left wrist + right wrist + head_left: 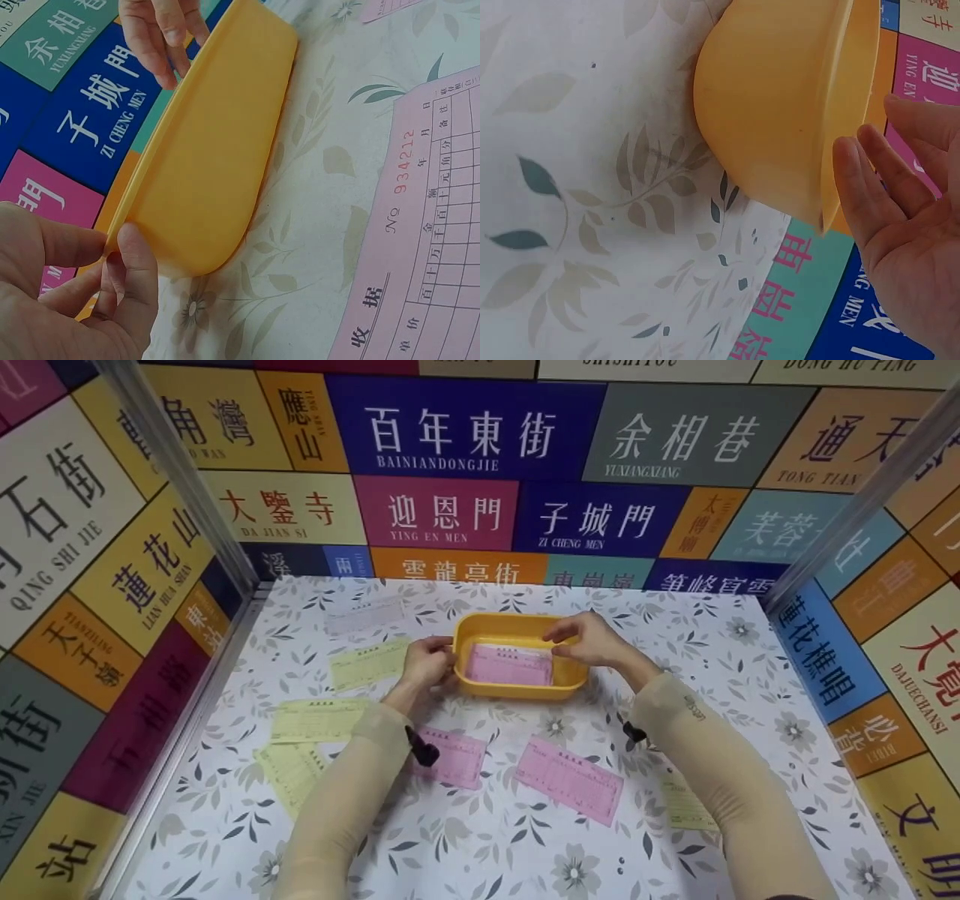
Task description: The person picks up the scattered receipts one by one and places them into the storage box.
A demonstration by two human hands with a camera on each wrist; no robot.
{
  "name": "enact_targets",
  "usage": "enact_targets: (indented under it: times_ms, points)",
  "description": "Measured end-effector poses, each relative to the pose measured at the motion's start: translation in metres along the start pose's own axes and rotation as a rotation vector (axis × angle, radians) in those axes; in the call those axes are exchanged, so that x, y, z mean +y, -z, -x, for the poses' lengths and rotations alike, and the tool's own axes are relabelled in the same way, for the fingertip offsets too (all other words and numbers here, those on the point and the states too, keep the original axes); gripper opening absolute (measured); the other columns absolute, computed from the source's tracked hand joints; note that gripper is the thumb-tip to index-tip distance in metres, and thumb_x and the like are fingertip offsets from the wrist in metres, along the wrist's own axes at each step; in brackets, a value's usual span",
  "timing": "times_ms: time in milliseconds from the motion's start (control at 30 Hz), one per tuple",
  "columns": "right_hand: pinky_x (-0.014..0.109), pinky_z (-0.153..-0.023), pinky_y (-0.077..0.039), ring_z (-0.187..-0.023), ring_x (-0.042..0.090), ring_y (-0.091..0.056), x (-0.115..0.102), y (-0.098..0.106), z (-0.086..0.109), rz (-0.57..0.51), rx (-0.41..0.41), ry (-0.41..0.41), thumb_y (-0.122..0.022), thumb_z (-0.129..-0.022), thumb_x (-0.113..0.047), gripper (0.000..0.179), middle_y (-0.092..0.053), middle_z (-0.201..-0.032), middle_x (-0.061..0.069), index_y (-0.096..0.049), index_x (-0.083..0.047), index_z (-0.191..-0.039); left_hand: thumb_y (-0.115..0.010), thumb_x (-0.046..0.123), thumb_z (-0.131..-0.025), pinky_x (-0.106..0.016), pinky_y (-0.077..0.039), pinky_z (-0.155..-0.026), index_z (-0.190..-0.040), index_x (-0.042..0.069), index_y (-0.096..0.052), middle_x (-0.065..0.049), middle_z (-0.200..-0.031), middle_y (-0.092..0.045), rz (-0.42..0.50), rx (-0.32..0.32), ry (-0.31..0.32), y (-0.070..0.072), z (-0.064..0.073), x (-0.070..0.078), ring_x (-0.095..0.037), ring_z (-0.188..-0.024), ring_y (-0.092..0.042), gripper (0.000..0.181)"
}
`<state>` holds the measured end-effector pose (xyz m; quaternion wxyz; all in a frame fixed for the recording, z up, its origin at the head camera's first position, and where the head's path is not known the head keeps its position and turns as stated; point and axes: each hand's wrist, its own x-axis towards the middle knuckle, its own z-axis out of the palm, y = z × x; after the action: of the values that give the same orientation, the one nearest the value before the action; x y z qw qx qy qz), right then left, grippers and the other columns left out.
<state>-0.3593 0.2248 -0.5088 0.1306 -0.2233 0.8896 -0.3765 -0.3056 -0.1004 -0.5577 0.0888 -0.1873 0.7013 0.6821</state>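
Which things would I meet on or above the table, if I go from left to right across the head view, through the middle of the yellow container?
Pale yellow slip, left hand, yellow container with pink paper inside, right hand.

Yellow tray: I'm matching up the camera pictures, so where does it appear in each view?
Head: the yellow tray is near the centre.
Left wrist: its outer side slants through the upper middle.
Right wrist: its rounded end is right of centre, cut off by the top edge.
Shared landmark: the blue ZI CHENG MEN wall panel, only partly visible in right wrist.
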Motion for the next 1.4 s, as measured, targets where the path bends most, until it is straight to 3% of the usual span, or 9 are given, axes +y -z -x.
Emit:
enact_targets:
  times_ms: [233, 467, 633, 833, 967, 1100, 1400]
  points:
    - [0.037, -0.096, -0.065, -0.116, 0.037, -0.080, 0.000, 0.008, 0.016, 0.061, 0.025, 0.016, -0.079, -0.097, -0.006, 0.030, -0.084, -0.124, 0.021, -0.083, -0.003, -0.126, -0.063, -0.005, -0.095, -0.032, -0.057, -0.079, -0.147, 0.005, -0.070, -0.013, -0.127, -0.073, 0.026, -0.002, 0.040, -0.001, 0.000, 0.001, -0.017, -0.087, -0.067, 0.053]
    - [0.059, -0.109, -0.062, -0.118, 0.042, -0.079, 0.002, 0.023, 0.036, 0.070, 0.019, 0.031, -0.078, -0.099, -0.005, 0.030, -0.083, -0.125, 0.025, -0.081, 0.001, -0.129, -0.062, -0.005, -0.095, -0.038, -0.061, -0.090, -0.146, 0.007, -0.071, -0.012, -0.126, -0.072, 0.030, 0.009, 0.048, 0.000, 0.000, 0.002, -0.017, -0.090, -0.067, 0.053]
    - [0.051, -0.101, -0.067, -0.118, 0.041, -0.080, 0.007, 0.032, 0.052, 0.117, 0.029, 0.030, -0.079, -0.100, -0.007, 0.029, -0.084, -0.124, 0.023, -0.082, -0.001, -0.128, -0.061, -0.006, -0.094, -0.037, -0.059, -0.085, -0.147, 0.005, -0.070, -0.018, -0.132, -0.073, 0.040, -0.017, 0.016, 0.002, -0.001, -0.001, -0.018, -0.090, -0.067, 0.054]
    - [0.053, -0.098, -0.069, -0.120, 0.040, -0.078, 0.017, 0.041, 0.073, 0.152, 0.010, -0.010, -0.079, -0.100, -0.010, 0.031, -0.084, -0.126, 0.020, -0.082, -0.005, -0.131, -0.061, -0.003, -0.097, -0.037, -0.055, -0.085, -0.148, 0.006, -0.068, -0.018, -0.135, -0.072, 0.053, -0.034, 0.038, 0.002, 0.000, -0.002, -0.015, -0.082, -0.064, 0.052]
    - [0.034, -0.091, -0.068, -0.118, 0.040, -0.078, 0.024, 0.046, 0.086, 0.173, 0.007, -0.016, -0.079, -0.101, -0.011, 0.031, -0.083, -0.128, 0.020, -0.082, -0.006, -0.131, -0.061, -0.003, -0.096, -0.040, -0.059, -0.091, -0.147, 0.009, -0.069, -0.016, -0.136, -0.073, 0.036, -0.021, 0.058, 0.001, 0.001, 0.000, -0.016, -0.086, -0.066, 0.053]
    - [0.018, -0.081, -0.060, -0.114, 0.039, -0.079, 0.028, 0.051, 0.098, 0.192, 0.023, -0.007, -0.079, -0.100, -0.011, 0.030, -0.083, -0.125, 0.021, -0.082, -0.004, -0.129, -0.062, -0.003, -0.096, -0.039, -0.060, -0.091, -0.147, 0.009, -0.070, -0.015, -0.135, -0.074, 0.027, -0.014, 0.068, 0.001, 0.001, 0.002, -0.017, -0.089, -0.068, 0.053]
    - [0.016, -0.082, -0.060, -0.109, 0.037, -0.080, 0.035, 0.061, 0.125, 0.218, 0.050, 0.004, -0.080, -0.100, -0.011, 0.030, -0.084, -0.124, 0.020, -0.082, -0.005, -0.129, -0.062, -0.004, -0.096, -0.036, -0.058, -0.086, -0.146, 0.010, -0.071, -0.013, -0.132, -0.073, 0.043, -0.020, 0.074, 0.001, 0.002, 0.002, -0.014, -0.084, -0.066, 0.053]
